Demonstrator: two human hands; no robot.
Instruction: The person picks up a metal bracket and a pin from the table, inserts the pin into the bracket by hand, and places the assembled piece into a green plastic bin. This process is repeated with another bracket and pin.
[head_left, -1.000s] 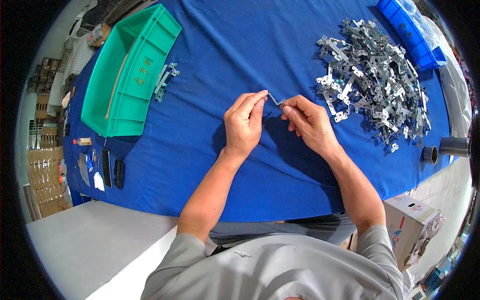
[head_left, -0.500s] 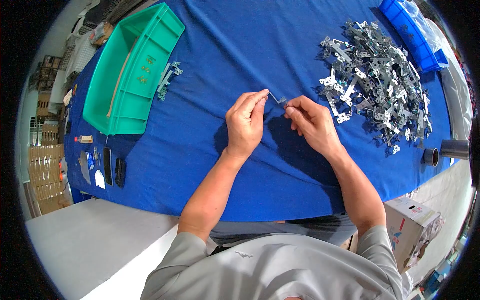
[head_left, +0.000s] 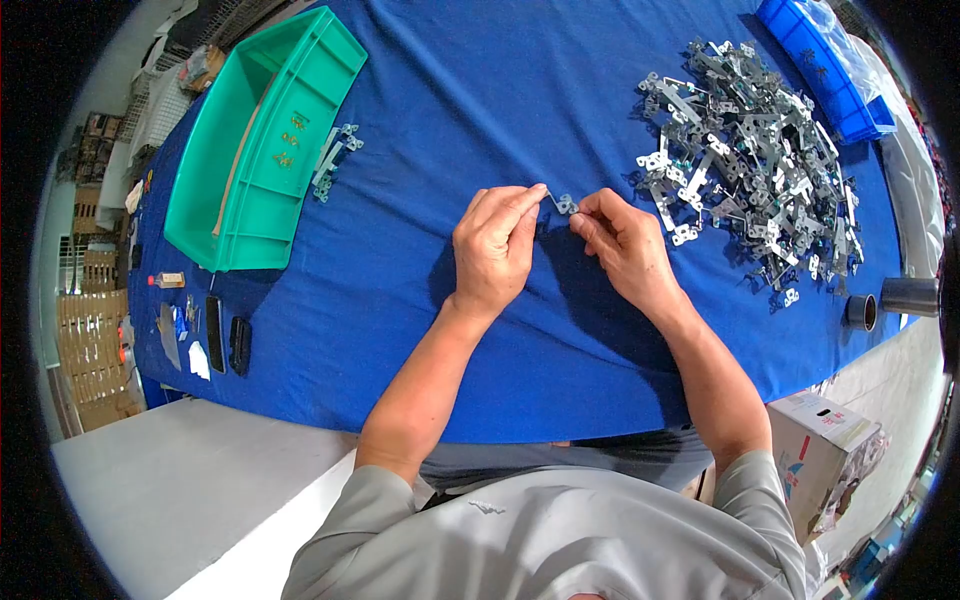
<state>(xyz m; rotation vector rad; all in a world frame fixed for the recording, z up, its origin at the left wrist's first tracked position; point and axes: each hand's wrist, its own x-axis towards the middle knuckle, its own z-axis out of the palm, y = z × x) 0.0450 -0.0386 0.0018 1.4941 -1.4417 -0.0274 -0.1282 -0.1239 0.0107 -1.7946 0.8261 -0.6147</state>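
Near the frame's centre, the left hand [head_left: 492, 252] pinches one end of a small metal bracket [head_left: 565, 204] and the right hand [head_left: 630, 252] pinches the other; a pile of metal parts [head_left: 745, 150] lies upper right.

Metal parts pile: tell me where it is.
In the head view, the pile lies upper right on the blue cloth, between the right hand and the blue bin.
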